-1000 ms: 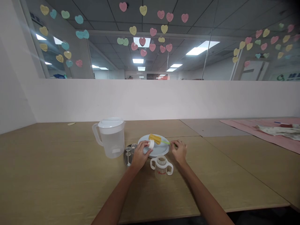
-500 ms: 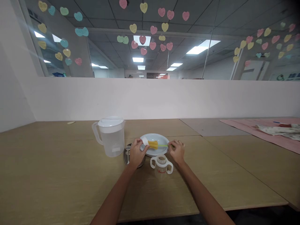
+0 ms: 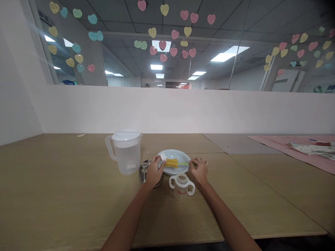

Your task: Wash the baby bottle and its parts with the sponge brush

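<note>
My left hand (image 3: 154, 171) is closed on a white bottle collar (image 3: 163, 156), held over the left side of a white bowl (image 3: 180, 153). My right hand (image 3: 199, 170) pinches the thin green handle of a bottle brush (image 3: 172, 163) with a yellow sponge head. The sponge end points left and meets the collar; whether it reaches inside, I cannot tell. Just in front of the bowl stands a clear baby bottle (image 3: 180, 191), upright, topless, with two white handles. Partly hidden by my left hand, a round metal tray (image 3: 141, 178) holds a straw piece (image 3: 144, 170) and other small parts.
To the left stands a lidded clear pitcher (image 3: 127, 158) with liquid in it. A pink cloth (image 3: 272, 144) with fabric and a pen on it covers the far right of the wooden table (image 3: 65, 195). Behind rises a white wall (image 3: 167, 109) below a window.
The collar in my left hand has tilted more upright against the sponge. My right hand keeps its pinch on the brush handle. The whole view has shifted slightly.
</note>
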Demonstrator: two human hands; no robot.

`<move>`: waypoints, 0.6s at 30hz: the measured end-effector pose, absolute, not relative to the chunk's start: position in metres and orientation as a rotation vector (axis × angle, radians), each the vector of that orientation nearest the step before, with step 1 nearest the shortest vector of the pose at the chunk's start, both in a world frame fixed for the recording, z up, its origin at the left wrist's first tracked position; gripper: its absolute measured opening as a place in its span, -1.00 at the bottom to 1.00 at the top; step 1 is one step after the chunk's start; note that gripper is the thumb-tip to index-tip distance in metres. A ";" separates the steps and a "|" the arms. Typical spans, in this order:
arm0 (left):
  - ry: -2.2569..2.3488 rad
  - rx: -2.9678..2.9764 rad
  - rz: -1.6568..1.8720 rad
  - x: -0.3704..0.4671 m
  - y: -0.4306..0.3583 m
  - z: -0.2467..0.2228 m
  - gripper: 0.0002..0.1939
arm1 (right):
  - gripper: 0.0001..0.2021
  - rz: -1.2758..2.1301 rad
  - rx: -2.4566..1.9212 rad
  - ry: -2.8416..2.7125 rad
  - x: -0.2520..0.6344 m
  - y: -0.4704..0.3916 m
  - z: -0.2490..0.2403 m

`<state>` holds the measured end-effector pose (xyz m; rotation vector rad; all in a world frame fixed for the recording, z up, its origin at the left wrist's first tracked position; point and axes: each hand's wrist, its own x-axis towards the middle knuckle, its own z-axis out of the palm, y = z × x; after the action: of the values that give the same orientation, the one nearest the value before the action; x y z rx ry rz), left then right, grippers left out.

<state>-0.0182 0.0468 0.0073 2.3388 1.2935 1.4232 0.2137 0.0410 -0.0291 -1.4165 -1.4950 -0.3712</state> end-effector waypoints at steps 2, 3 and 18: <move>1.322 2.344 1.420 -0.019 0.048 0.006 -0.73 | -0.81 -0.374 -1.411 -1.500 0.214 0.040 -0.029; 1.333 2.354 1.411 -0.019 0.049 0.005 -0.73 | -0.81 -0.376 -1.409 -1.501 0.214 0.040 -0.029; 1.450 2.506 1.330 -0.022 0.052 0.004 -0.69 | -0.81 -0.290 -1.385 -1.507 0.215 0.040 -0.028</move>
<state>-0.0218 0.0516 0.0037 2.5063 1.4497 1.3298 0.2150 0.0400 -0.0282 -1.3850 -1.5066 -0.2897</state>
